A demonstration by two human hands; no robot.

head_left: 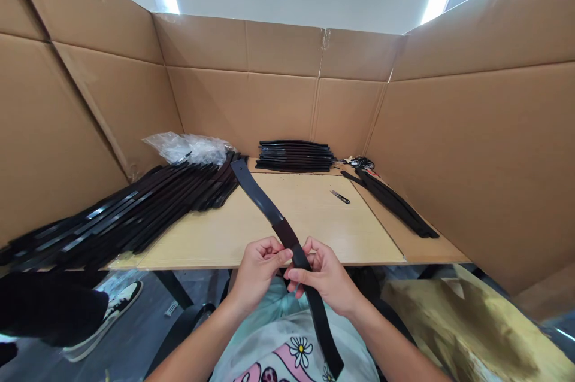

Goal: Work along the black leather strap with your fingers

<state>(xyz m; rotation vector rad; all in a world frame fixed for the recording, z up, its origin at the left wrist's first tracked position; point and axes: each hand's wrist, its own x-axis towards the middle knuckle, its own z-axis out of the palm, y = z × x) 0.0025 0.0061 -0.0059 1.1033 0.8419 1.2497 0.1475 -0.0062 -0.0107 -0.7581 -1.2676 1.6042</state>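
A long, flat black strap (259,195) runs at a slant from above the table down over my lap, with a hole near its far end. A dark reddish-brown band (286,233) wraps it near the middle. Just below that band, my left hand (260,268) pinches the strap's left edge between thumb and fingers. My right hand (324,277) grips the strap from the other side, its thumb across the front. Part of the fingers behind the strap is hidden.
A large heap of black straps (135,208) covers the table's left, with clear plastic bags (193,147) behind. A stack of black strips (294,155) lies at the back. Thread snips (340,197) and more black strips (395,202) lie rightward. Cardboard walls (278,100) enclose the table; someone's shoe (108,319) shows lower left.
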